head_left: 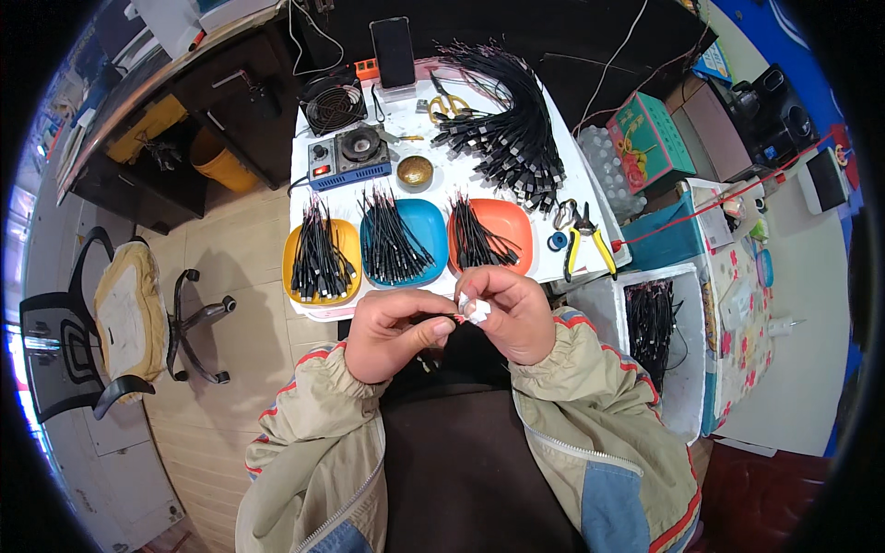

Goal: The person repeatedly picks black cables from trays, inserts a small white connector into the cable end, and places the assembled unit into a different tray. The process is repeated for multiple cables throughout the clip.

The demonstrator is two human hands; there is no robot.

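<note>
Above my lap, close to the table's front edge, my two hands meet. My left hand (398, 334) is closed in a pinch on a thin black cable, mostly hidden by the fingers, with small reddish wire ends (458, 318) pointing to the right. My right hand (516, 318) has its thumb and fingertips pressed together at those wire ends. White material (475, 309), like tape or tissue, shows at its thumb and fingertips; whether it is worn or held is unclear. Just beyond stand a yellow tray (352, 240), a blue tray (439, 217) and an orange tray (521, 226), each holding short black cables.
On the white table stand a solder pot unit (350, 155), a round brass-coloured tin (415, 171), a fan (334, 106), a phone (394, 53), a large cable bundle (516, 120) and yellow-handled wire strippers (587, 244). At right, a white foam box (687, 369) holds cables; an office chair (129, 313) stands left.
</note>
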